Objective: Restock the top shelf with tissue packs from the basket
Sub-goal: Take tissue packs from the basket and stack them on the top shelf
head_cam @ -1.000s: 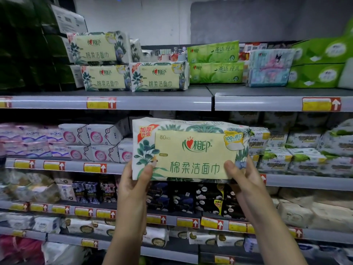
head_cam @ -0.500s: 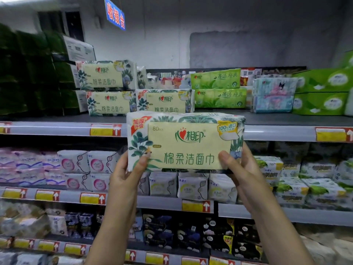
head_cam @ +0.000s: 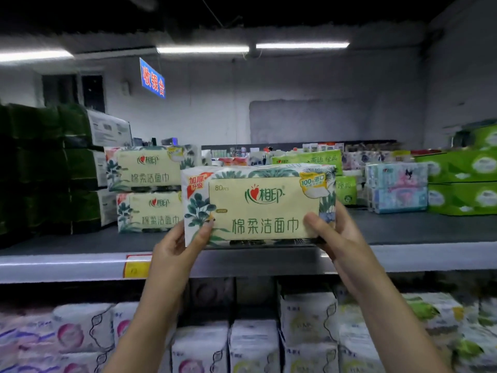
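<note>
Both grips hold one tissue pack by its lower corners. The left grip has its thumb across the pack's front lower left corner, with the fingers hidden behind. The right grip has its thumb on the front lower right and its fingers wrapped round the end. The pack is upright, label facing the camera, at the near edge of the top shelf; whether its base touches the shelf cannot be told.

Just left of it and farther back stand two matching packs, one stacked on the other. Dark green packs fill the far left. Behind the held pack are light green packs. To the right sit a blue-pink pack and bright green packs. A yellow tag is on the shelf's front edge. White packs line the shelf below.
</note>
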